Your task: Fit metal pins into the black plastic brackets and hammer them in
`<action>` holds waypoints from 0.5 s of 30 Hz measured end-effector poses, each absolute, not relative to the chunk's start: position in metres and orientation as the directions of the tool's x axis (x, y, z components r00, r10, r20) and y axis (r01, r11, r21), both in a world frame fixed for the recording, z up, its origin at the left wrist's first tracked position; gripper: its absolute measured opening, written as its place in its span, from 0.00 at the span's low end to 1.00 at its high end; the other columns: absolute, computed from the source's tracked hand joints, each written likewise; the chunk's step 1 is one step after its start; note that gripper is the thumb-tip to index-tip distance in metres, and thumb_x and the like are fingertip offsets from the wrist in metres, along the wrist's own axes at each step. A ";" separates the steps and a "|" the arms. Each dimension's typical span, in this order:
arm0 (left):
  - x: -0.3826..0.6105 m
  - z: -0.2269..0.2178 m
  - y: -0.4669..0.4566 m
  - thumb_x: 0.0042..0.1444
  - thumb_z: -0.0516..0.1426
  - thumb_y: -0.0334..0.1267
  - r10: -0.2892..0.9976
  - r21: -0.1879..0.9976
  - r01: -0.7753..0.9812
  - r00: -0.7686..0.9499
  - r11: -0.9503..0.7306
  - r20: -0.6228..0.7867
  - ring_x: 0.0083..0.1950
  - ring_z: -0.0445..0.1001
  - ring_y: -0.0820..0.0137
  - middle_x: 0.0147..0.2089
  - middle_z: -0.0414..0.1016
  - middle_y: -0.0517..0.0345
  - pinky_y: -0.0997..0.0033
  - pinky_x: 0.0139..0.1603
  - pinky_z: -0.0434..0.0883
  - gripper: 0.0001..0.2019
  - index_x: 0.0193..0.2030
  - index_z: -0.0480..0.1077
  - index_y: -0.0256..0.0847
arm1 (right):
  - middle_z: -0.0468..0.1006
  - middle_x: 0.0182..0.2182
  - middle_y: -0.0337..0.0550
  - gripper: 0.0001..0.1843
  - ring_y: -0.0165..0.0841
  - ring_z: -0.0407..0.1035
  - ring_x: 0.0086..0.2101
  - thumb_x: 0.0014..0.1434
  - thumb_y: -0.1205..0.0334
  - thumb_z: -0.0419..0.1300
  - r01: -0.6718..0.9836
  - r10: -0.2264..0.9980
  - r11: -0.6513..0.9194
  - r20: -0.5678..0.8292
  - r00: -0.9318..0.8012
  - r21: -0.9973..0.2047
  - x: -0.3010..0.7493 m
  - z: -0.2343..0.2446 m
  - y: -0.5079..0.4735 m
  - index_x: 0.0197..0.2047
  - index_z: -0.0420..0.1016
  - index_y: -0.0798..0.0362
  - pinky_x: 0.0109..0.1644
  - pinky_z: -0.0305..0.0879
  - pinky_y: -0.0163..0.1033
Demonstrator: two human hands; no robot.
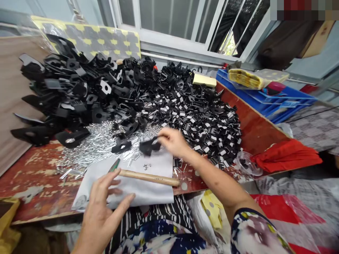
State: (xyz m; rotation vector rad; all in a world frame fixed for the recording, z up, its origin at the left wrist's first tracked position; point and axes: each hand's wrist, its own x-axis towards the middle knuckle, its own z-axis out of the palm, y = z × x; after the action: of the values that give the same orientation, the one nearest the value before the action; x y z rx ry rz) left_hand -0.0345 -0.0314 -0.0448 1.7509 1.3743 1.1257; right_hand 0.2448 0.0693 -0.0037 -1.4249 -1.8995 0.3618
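- head view: the right hand (173,141) is closed in a pinch on a black piece (148,146), which is held just above the far edge of a white sheet (153,194) spread on the desk (254,130).
- the left hand (103,208) is held open with its fingers spread at the near corner of the sheet, and nothing is gripped by it.
- a hammer (148,177) is laid across the sheet between the two hands and is touched by neither; a few small rivets (147,165) are seen just beside it.
- a second black piece (121,145) is left just beyond the sheet, among scattered silver pins (92,148).
- a heap of larger black parts (69,91) and a heap of small black clips (196,113) are piled behind.
- as a judgement, only one piece is in hand, most of the stock is left unhandled, and no separate lot of finished pieces can be made out.
- blue crates (278,98) and a red cloth (286,155) are seen at the right.
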 end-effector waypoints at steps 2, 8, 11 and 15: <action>-0.033 -0.042 -0.025 0.56 0.65 0.48 0.909 0.764 0.493 0.245 -0.416 0.336 0.57 0.75 0.54 0.62 0.69 0.49 0.55 0.56 0.76 0.24 0.59 0.74 0.52 | 0.81 0.34 0.28 0.06 0.28 0.76 0.35 0.66 0.61 0.59 0.580 0.892 0.430 0.229 -0.389 -0.691 0.209 -0.013 0.047 0.37 0.77 0.46 0.41 0.70 0.31; -0.041 -0.053 -0.026 0.51 0.67 0.52 0.984 0.917 0.365 0.123 -0.164 0.127 0.49 0.78 0.55 0.47 0.78 0.51 0.63 0.46 0.77 0.14 0.36 0.81 0.45 | 0.83 0.49 0.41 0.17 0.33 0.77 0.44 0.70 0.64 0.51 0.787 0.967 0.256 0.143 -0.213 -0.562 0.262 -0.005 0.068 0.54 0.79 0.46 0.51 0.71 0.38; -0.047 -0.053 -0.032 0.47 0.69 0.56 0.963 0.963 -0.001 -0.002 0.270 -0.270 0.36 0.76 0.63 0.38 0.79 0.55 0.67 0.39 0.77 0.22 0.43 0.82 0.43 | 0.81 0.50 0.54 0.22 0.40 0.76 0.48 0.66 0.72 0.52 0.914 0.984 0.048 0.176 0.026 -0.403 0.327 -0.004 0.095 0.59 0.76 0.53 0.56 0.68 0.44; -0.044 -0.045 -0.038 0.34 0.76 0.51 0.832 0.792 -0.292 0.027 0.537 -0.554 0.38 0.78 0.64 0.45 0.84 0.54 0.69 0.43 0.78 0.31 0.47 0.83 0.42 | 0.79 0.51 0.57 0.23 0.43 0.72 0.51 0.61 0.73 0.57 0.967 0.957 -0.077 0.255 0.139 -0.241 0.367 -0.018 0.104 0.59 0.76 0.58 0.59 0.65 0.45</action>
State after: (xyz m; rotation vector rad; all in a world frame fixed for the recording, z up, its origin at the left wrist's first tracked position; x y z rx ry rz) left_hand -0.0438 -0.0382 -0.0446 0.5430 1.2586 0.9365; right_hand 0.3671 0.1043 -0.0180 -2.0752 -1.8554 -0.0426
